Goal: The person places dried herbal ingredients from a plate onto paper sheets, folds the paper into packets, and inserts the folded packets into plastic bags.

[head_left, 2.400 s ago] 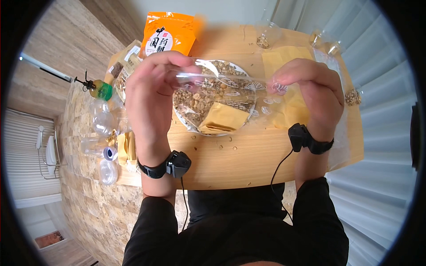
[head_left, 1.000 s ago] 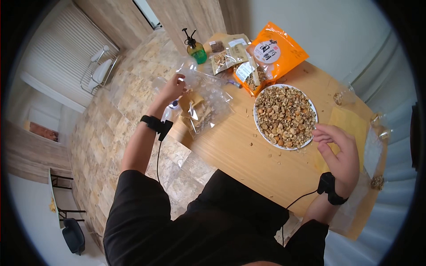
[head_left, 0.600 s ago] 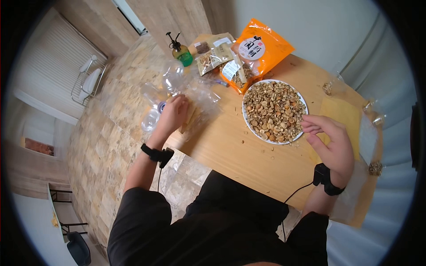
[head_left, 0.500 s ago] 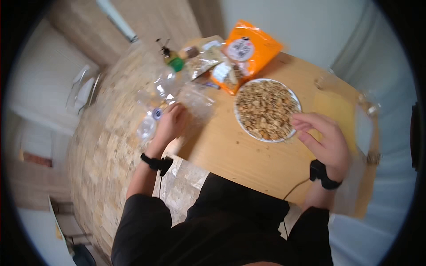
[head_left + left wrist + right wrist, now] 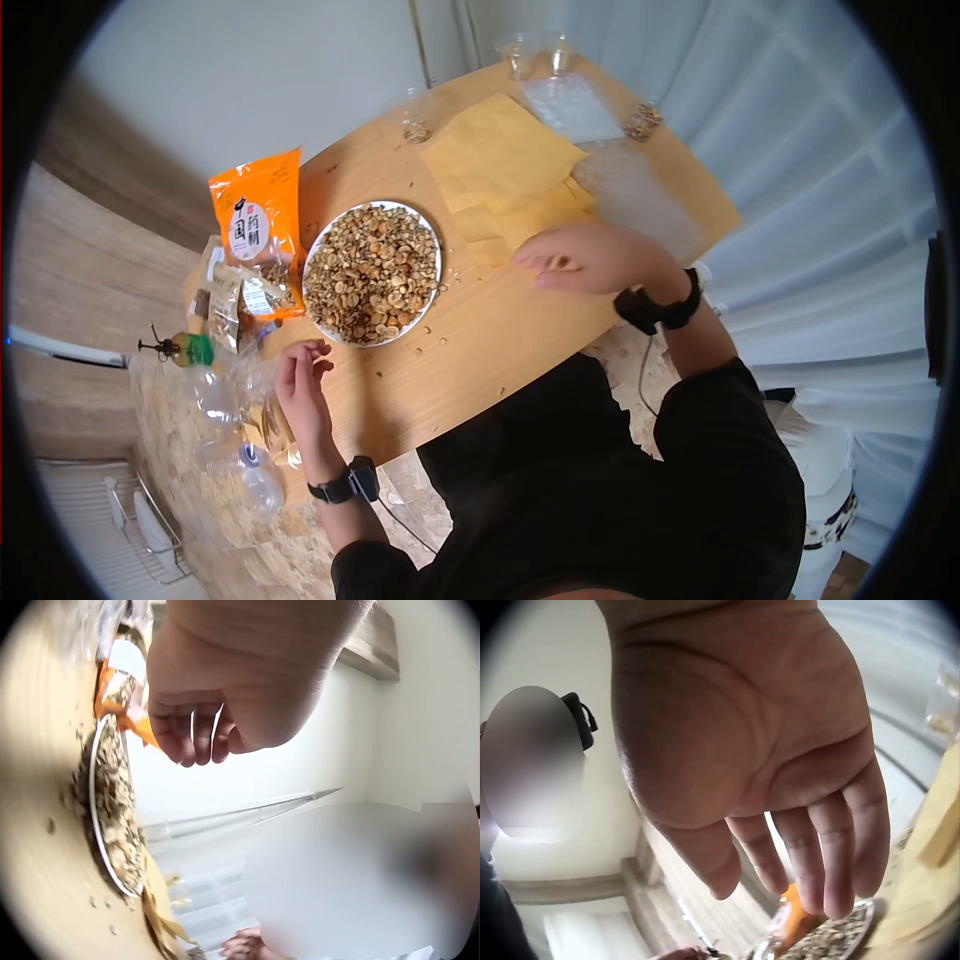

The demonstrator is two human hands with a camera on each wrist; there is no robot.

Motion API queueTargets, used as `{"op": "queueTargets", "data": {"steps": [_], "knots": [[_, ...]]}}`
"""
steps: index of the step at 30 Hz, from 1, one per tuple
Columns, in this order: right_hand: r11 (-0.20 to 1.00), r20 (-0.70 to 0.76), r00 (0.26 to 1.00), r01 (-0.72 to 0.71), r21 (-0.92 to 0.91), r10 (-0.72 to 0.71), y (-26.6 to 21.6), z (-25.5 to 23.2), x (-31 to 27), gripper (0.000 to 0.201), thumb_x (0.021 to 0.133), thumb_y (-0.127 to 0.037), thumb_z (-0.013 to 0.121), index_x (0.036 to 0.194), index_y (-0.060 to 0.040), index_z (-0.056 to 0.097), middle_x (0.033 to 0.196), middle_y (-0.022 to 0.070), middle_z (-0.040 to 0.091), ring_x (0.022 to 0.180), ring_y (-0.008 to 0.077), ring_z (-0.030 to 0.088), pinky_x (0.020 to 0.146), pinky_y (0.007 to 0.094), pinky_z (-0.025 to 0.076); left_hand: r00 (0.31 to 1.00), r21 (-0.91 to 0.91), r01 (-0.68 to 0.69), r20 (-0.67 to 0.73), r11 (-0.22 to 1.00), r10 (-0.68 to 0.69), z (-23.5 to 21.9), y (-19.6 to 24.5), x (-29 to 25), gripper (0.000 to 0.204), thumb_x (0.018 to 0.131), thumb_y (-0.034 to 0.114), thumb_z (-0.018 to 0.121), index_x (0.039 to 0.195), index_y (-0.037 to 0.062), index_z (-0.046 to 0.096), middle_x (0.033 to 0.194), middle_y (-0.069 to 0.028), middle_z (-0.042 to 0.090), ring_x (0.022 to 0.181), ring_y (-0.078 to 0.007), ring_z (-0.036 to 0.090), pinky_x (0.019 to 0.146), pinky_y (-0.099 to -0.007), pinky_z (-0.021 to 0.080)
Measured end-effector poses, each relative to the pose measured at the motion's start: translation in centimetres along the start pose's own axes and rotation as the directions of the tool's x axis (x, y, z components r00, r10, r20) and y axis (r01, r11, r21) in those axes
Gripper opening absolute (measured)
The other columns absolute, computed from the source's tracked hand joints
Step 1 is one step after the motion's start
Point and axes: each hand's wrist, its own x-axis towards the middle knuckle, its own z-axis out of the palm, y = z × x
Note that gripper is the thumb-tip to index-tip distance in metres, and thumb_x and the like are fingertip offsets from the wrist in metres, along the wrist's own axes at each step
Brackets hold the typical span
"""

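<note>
My left hand point(image 5: 303, 390) hovers near the table's left side, below the white plate point(image 5: 439, 268), its fingers loosely bent around nothing. The plate bears a heap of dried chopped herb pieces and slices point(image 5: 370, 275). On the right, my right hand point(image 5: 595, 258) is over the near edge of the yellow paper bags point(image 5: 500, 165), which lie flat in an overlapping pile. In the right wrist view its palm point(image 5: 757, 727) faces the camera, fingers extended and holding nothing. The left wrist view shows the left hand point(image 5: 232, 682) with fingers hanging down, beside the plate.
An orange printed pouch point(image 5: 275, 190) stands behind smaller herb packets point(image 5: 224, 310) at left. A green spray bottle point(image 5: 192, 349), clear plastic containers point(image 5: 213, 395) and folded yellow paper point(image 5: 262, 428) crowd the left edge. Clear cups point(image 5: 518, 60) stand at the far edge, near plastic sheets point(image 5: 572, 108).
Both hands held a clear printed plastic bag over the plate; it then lay at the left, released. Since then the head view swung right, and the right hand moved from the plate to the yellow bags.
</note>
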Motion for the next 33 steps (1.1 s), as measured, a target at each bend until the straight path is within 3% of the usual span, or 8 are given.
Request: {"op": "queueTargets", "data": {"steps": [4, 6, 10, 18, 23, 29, 31, 33], "knots": [[0.938, -0.190, 0.956, -0.265, -0.223, 0.225, 6.6, -3.2, -5.2, 0.029, 0.092, -0.020, 0.056, 0.116, -0.0037, 0.056, 0.105, 0.0090, 0.065, 0.084, 0.0171, 0.061, 0.072, 0.0281, 0.051, 0.989, -0.438, 0.148, 0.059, 0.887, -0.136, 3.3, -0.3, 3.9, 0.022, 0.099, 0.027, 0.047, 0.087, 0.0090, 0.050, 0.079, -0.0008, 0.052, 0.067, -0.0093, 0.047, 0.055, -0.0218, 0.036], [0.841, -0.237, 0.807, -0.524, 0.134, 0.540, 7.4, -4.2, -6.4, 0.038, 0.093, -0.024, 0.055, 0.127, -0.0069, 0.050, 0.106, 0.0073, 0.064, 0.086, 0.0140, 0.060, 0.073, 0.0271, 0.051, 0.969, -0.575, 0.248, 0.152, 0.779, -0.196, 3.4, -1.0, 6.1, 0.022, 0.098, 0.027, 0.048, 0.085, 0.0090, 0.049, 0.075, 0.0001, 0.049, 0.064, -0.0085, 0.045, 0.051, -0.0209, 0.034], [0.859, -0.337, 0.791, -0.487, 0.157, 0.510, 10.6, -6.1, -6.0, 0.047, 0.093, -0.027, 0.056, 0.136, -0.0102, 0.044, 0.108, 0.0066, 0.063, 0.091, 0.0126, 0.060, 0.074, 0.0269, 0.050, 0.910, -0.816, 0.413, 0.391, 0.404, -0.141, 2.8, -2.9, 8.9, 0.022, 0.098, 0.024, 0.048, 0.083, 0.0081, 0.048, 0.066, 0.0018, 0.039, 0.053, -0.0071, 0.035, 0.041, -0.0197, 0.026], [0.789, -0.323, 0.734, -0.466, 0.402, 0.598, 12.4, -7.1, 0.9, 0.040, 0.091, -0.031, 0.058, 0.125, -0.0113, 0.055, 0.112, -0.0013, 0.060, 0.098, 0.0108, 0.057, 0.077, 0.0266, 0.044, 0.867, -0.856, 0.463, 0.491, 0.229, 0.084, 1.0, -5.2, 8.0, 0.028, 0.098, 0.026, 0.046, 0.081, 0.0040, 0.045, 0.064, -0.0001, 0.035, 0.051, -0.0079, 0.033, 0.041, -0.0202, 0.027], [0.795, -0.438, 0.755, -0.177, 0.580, 0.488, 9.0, -6.6, 0.9, 0.037, 0.092, -0.030, 0.057, 0.120, -0.0049, 0.058, 0.119, 0.0021, 0.059, 0.103, 0.0156, 0.058, 0.078, 0.0271, 0.044, 0.762, -0.760, 0.598, 0.638, 0.254, 0.110, 2.0, -5.1, 6.9, 0.030, 0.097, 0.029, 0.050, 0.094, -0.0007, 0.055, 0.067, -0.0006, 0.043, 0.049, -0.0065, 0.039, 0.039, -0.0151, 0.031], [0.626, -0.485, 0.799, 0.182, 0.758, 0.356, 2.9, -3.6, -3.3, 0.036, 0.093, -0.025, 0.054, 0.121, -0.0016, 0.055, 0.127, 0.0084, 0.057, 0.110, 0.0220, 0.056, 0.078, 0.0292, 0.045, 0.455, -0.307, 0.635, 0.890, 0.710, -0.022, 6.0, -4.3, 4.3, 0.068, 0.096, 0.052, 0.038, 0.132, -0.0059, 0.042, 0.120, -0.0225, 0.059, 0.091, -0.0239, 0.065, 0.058, -0.0232, 0.054], [0.554, -0.489, 0.824, 0.274, 0.786, 0.286, 2.4, -1.4, -5.2, 0.040, 0.093, -0.026, 0.053, 0.123, 0.0005, 0.054, 0.127, 0.0115, 0.056, 0.113, 0.0234, 0.054, 0.078, 0.0307, 0.046, 0.415, -0.298, 0.715, 0.909, 0.633, -0.041, 8.0, -3.6, 3.0, 0.067, 0.098, 0.050, 0.035, 0.139, -0.0030, 0.035, 0.126, -0.0226, 0.055, 0.105, -0.0271, 0.061, 0.072, -0.0297, 0.056], [0.529, -0.484, 0.836, 0.298, 0.795, 0.257, 2.7, 0.8, -7.3, 0.044, 0.094, -0.030, 0.051, 0.124, 0.0015, 0.053, 0.125, 0.0142, 0.057, 0.112, 0.0244, 0.054, 0.077, 0.0335, 0.046, 0.494, -0.295, 0.703, 0.857, 0.647, -0.147, 10.1, -3.6, 2.0, 0.060, 0.099, 0.045, 0.037, 0.137, -0.0010, 0.037, 0.124, -0.0195, 0.057, 0.104, -0.0246, 0.062, 0.076, -0.0302, 0.055]]}}
